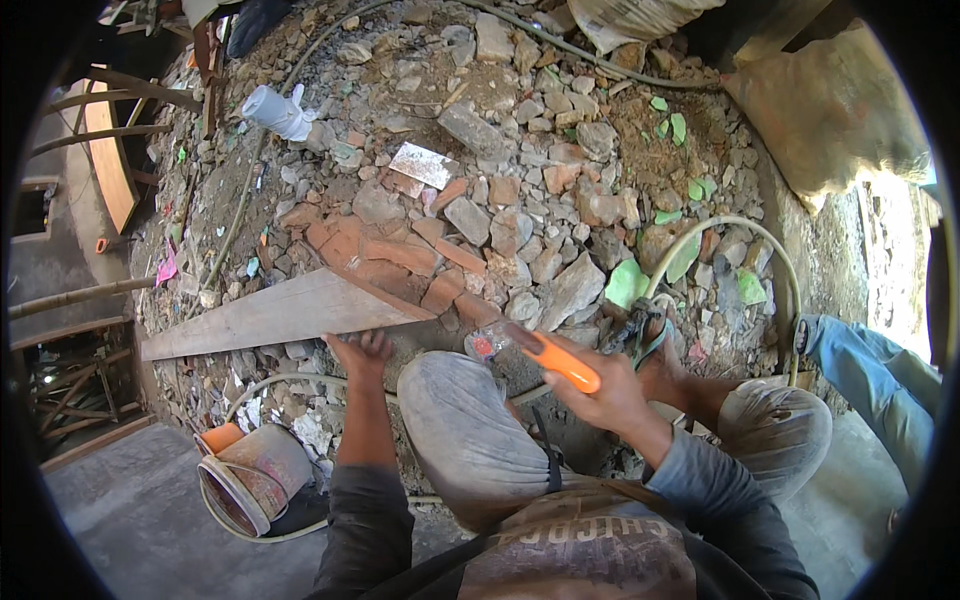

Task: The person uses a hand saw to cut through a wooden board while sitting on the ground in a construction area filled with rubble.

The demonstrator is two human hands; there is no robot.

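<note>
My left hand (361, 352) is at the near edge of a flat, pointed wooden board (270, 312). Its thumb and fingers are apart, touching or almost touching the wood. The board lies slanting over rubble, its wide end beside a patch of reddish broken brick (395, 254). Closed in my right hand (607, 398) is an orange-handled tool (566, 362), held above the ground between my knees. A short brown, rusty-looking part sticks out toward the board; the working end is unclear. Just past it sits a greyish, see-through item (486, 345) with a red spot.
Broken stones (570, 290) and brick pieces cover the ground ahead. A pale hose (760, 228) loops by my right foot. A dirty bucket (262, 474) lies tipped at lower left. Another person's blue-trousered leg (870, 370) is at right. A large sack (835, 115) stands at upper right.
</note>
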